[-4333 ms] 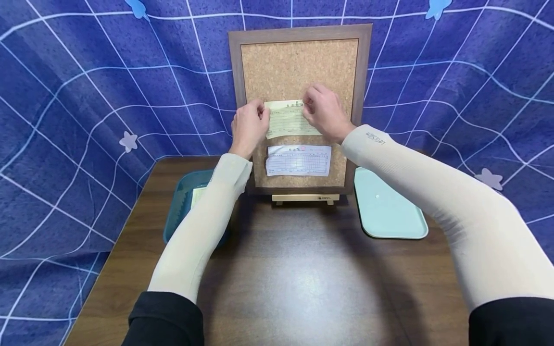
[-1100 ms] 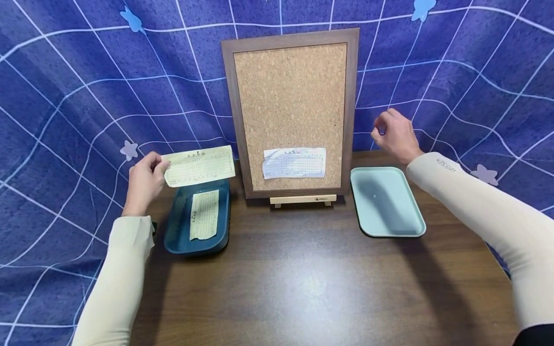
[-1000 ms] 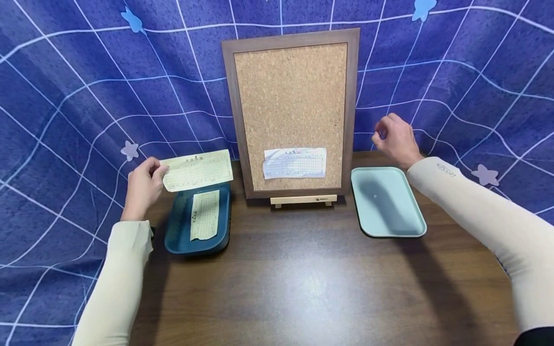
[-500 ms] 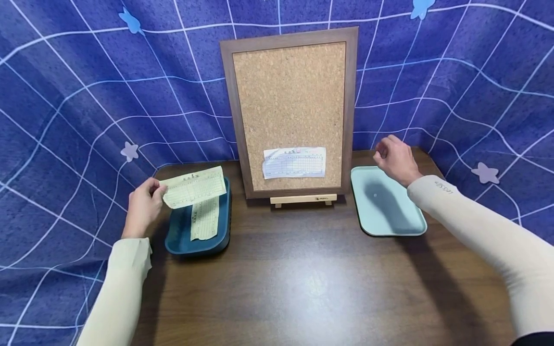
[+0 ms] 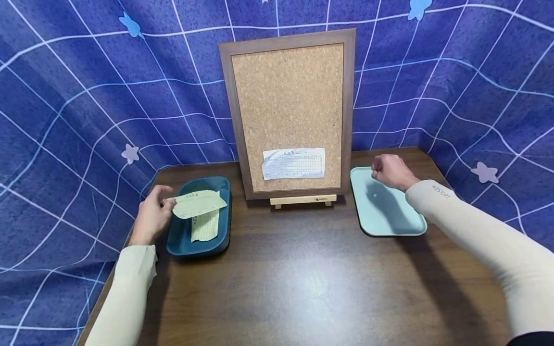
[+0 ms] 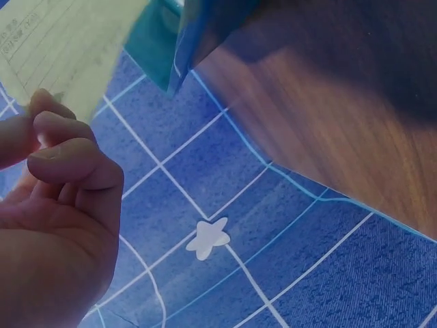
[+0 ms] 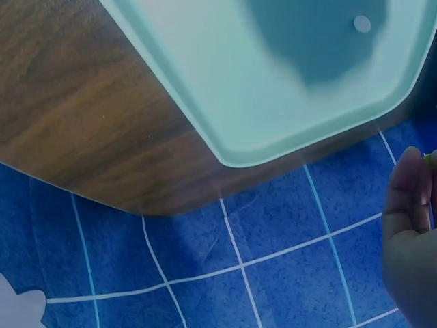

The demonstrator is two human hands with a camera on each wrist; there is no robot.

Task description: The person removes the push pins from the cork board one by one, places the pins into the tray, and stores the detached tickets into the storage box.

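Observation:
My left hand pinches the left end of a pale yellow printed receipt slip between thumb and fingertips. The slip bends over a dark blue-green tray, and a second yellow slip lies in that tray, partly covered. In the left wrist view, the fingertips meet at the edge of the slip. Over the back of the mint tray is my right hand, fingers curled together. The right wrist view shows a tiny yellow-green thing at its fingertips; its kind is mostly hidden.
A framed cork board stands upright on a small wooden easel at the back. One white printed slip is on its lower part. A small white round thing lies in the mint tray. Blue curtain surrounds the wooden table.
The yellow slip came off the board, moved left and sank to the blue-green tray with my left hand. My right hand left the board and lowered towards the mint tray.

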